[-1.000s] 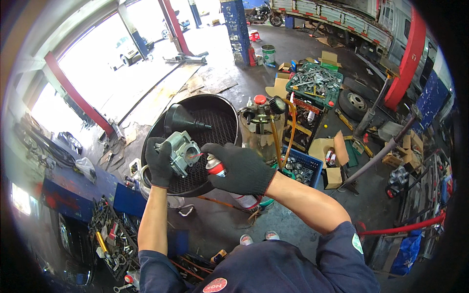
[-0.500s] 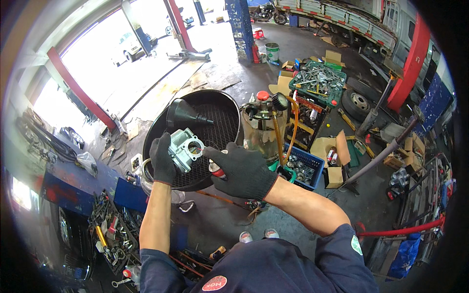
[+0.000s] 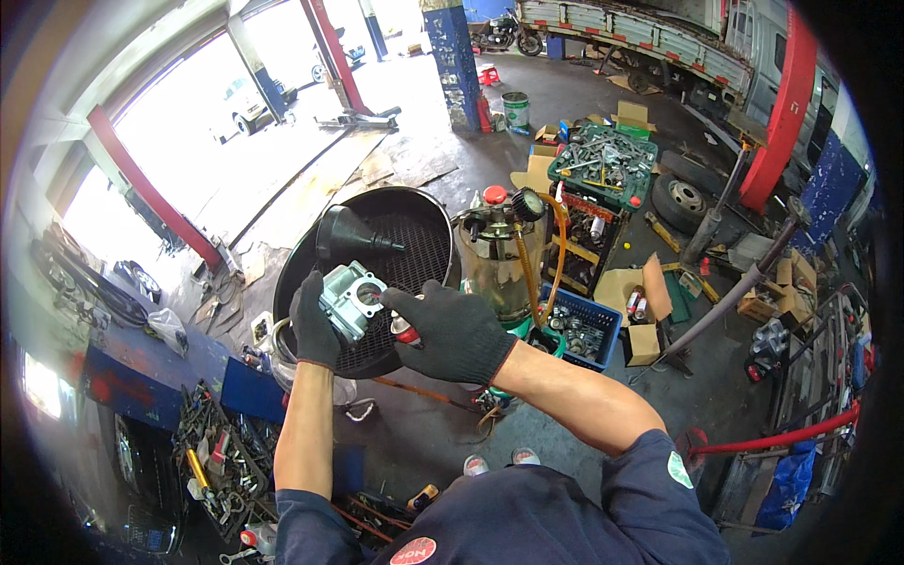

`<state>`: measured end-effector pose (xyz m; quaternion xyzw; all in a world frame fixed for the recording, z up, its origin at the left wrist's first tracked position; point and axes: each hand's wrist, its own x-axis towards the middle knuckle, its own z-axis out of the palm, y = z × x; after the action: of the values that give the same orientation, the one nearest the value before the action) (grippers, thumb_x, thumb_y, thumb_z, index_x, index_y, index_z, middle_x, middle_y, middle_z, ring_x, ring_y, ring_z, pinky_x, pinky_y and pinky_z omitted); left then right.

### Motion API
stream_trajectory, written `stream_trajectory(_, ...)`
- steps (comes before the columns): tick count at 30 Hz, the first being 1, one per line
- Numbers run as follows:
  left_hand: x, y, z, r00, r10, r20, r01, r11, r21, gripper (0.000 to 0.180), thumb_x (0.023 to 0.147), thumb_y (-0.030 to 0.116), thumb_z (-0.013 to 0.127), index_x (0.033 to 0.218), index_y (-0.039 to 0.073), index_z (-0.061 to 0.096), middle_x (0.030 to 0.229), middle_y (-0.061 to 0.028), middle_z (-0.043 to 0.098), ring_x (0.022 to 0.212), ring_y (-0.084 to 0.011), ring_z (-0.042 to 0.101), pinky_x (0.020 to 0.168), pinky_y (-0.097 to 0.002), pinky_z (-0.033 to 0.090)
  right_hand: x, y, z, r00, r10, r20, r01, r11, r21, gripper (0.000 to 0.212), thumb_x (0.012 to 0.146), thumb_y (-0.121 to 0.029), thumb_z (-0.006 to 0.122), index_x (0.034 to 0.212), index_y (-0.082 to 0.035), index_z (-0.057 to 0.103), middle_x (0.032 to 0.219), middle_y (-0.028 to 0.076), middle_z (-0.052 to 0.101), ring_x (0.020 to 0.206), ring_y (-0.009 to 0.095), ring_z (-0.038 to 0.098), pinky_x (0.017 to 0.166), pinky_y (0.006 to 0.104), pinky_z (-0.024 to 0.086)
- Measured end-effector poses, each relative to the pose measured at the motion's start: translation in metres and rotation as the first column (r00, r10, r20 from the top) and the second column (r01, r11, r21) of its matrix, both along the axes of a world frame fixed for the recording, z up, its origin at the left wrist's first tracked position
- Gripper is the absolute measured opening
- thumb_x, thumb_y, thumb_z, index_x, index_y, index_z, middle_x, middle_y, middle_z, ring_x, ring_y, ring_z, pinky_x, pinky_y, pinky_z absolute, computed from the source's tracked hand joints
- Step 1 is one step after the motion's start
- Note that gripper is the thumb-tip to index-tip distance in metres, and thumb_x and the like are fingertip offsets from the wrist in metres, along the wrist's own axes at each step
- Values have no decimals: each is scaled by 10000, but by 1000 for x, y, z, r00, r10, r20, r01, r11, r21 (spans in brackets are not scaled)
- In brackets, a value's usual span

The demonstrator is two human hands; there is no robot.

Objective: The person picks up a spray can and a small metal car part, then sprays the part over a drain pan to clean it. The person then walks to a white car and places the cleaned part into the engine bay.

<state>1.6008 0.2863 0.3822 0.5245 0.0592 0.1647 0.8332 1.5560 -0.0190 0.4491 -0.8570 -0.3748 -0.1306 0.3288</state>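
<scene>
A silver throttle body (image 3: 346, 299) with a round bore is gripped along its left side by my left hand (image 3: 312, 325), in a dark knit glove. Gloved the same way, my right hand (image 3: 455, 331) is closed round a red and white spray can (image 3: 405, 330), its top end close to the bore. Most of the can is hidden by my fingers. Both hands are over a round black drain pan (image 3: 435, 215) with a mesh grid. On that grid lies a black funnel (image 3: 350, 234), just beyond the throttle body.
Right of the pan stands a clear fluid tank (image 3: 496, 273) with a gauge and orange hoses. Beyond it are a blue crate (image 3: 603, 350) of parts and a tool cart with a green tray (image 3: 638, 194). Loose tools (image 3: 221, 447) lie at the lower left.
The can's top has come nearer the bore, and my right hand has shifted slightly left. The throttle body is tilted a little differently. The whole view has shifted slightly.
</scene>
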Motion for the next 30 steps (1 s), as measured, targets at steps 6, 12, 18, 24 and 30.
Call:
stream_trajectory(6, -5, -9, 7, 993, -112, 35, 114, 991, -72, 430, 1072, 366, 720, 1224, -35, 750, 1121, -176, 807, 950, -291, 826, 851, -404, 697, 2, -2, 6, 997, 58, -55, -58, 998, 17, 724, 919, -330, 750, 1606, -225, 550, 983, 294, 700, 879, 487, 775, 759, 573, 635)
stream_trajectory(12, -3, -10, 5, 999, -38, 1, 39, 998, -46, 490, 1070, 381, 715, 1293, -55, 742, 1194, -207, 808, 1009, -320, 831, 885, -433, 705, 0, -2, 6, 989, 70, -128, -66, 997, 33, 752, 923, -365, 757, 1629, -230, 535, 1028, 310, 701, 929, 502, 774, 812, 590, 631)
stream_trajectory(18, -7, -12, 7, 997, -77, 23, 78, 993, -86, 554, 1068, 397, 712, 1359, -74, 715, 1239, -223, 803, 1020, -331, 832, 906, -442, 707, 5, -4, -3, 983, 95, -160, -83, 993, 80, 736, 932, -426, 773, 1605, -228, 549, 1070, 289, 712, 952, 494, 779, 837, 589, 630)
stream_trajectory(24, -14, -17, 19, 973, -229, 42, 233, 952, -200, 667, 1070, 476, 658, 1419, -92, 687, 1316, -252, 782, 1134, -372, 805, 1019, -506, 674, 1, -11, -4, 984, 117, -133, -100, 986, 133, 669, 921, -356, 820, 1529, -167, 613, 1113, 260, 748, 1000, 445, 782, 891, 542, 630)
stream_trajectory(30, -22, -9, 21, 964, -261, 47, 265, 948, -177, 715, 1074, 533, 612, 1451, -70, 680, 1398, -236, 760, 1232, -379, 766, 1102, -514, 622, -4, -16, 0, 988, 119, -97, -106, 986, 130, 699, 940, -451, 824, 1541, -195, 578, 1069, 270, 711, 928, 485, 783, 814, 564, 631)
